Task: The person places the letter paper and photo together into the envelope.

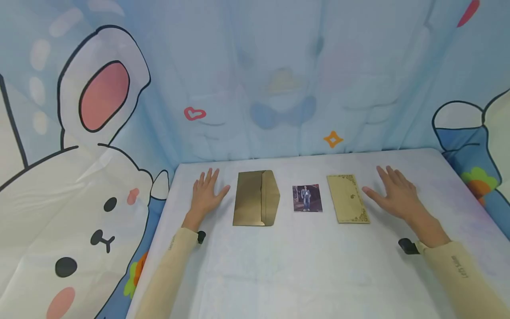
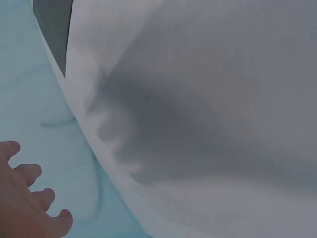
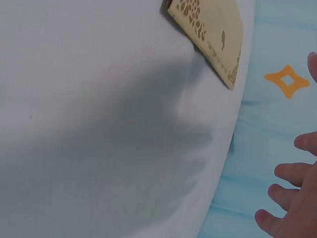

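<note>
A small photo (image 1: 307, 198) of a standing figure lies on the white tabletop (image 1: 295, 270), between a gold envelope (image 1: 250, 199) and a gold card (image 1: 348, 200) with ornate corners. The envelope's flap is on its right side, toward the photo. The left hand (image 1: 204, 198), fingers spread and holding nothing, is just left of the envelope; the right hand (image 1: 398, 198), likewise spread and bare, is just right of the card. Behind hangs a light-blue curtain (image 1: 263, 40); a cartoon rabbit (image 1: 119, 177) fills the left side.
</note>
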A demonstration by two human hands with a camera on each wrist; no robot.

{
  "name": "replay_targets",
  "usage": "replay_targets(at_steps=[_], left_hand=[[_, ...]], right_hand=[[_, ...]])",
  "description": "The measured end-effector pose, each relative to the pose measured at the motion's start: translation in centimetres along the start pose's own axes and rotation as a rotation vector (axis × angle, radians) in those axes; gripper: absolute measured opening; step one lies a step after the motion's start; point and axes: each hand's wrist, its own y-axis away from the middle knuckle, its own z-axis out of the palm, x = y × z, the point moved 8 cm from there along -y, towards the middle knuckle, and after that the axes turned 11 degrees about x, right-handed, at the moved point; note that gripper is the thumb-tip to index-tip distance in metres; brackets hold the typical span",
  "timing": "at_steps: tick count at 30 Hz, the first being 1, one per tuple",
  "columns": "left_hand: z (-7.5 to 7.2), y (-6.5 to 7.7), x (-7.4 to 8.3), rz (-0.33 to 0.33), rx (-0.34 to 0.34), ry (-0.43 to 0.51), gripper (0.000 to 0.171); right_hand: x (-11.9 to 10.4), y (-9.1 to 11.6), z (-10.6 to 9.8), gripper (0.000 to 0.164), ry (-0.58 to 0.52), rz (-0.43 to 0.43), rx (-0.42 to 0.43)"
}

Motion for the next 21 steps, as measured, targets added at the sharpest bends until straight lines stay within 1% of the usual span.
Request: replay_targets(at_steps=[8,14,18,21], left_hand=[[0.7,-0.2,2.1,0.047,0.009,0.021,0.079],[1.4,0.0,3.5,0.055,-0.006,0.043,0.080],[1.8,0.1,4.5,0.064,-0.017,0.044,0.078],[2.5,0.1,5.1,0.064,-0.044,0.047,0.079]], right_hand=[[-2.2,-0.2,0.1,0.093,-0.013,-0.027,0.006],[-3.2,-0.4,1.0,0.092,-0.022,-0.042,0.004],[-4.4,-0.4,1.1,0.090,-0.035,-0.064,-0.001],[-5.4,-0.4,1.2,0.090,-0.055,-0.073,-0.011]])
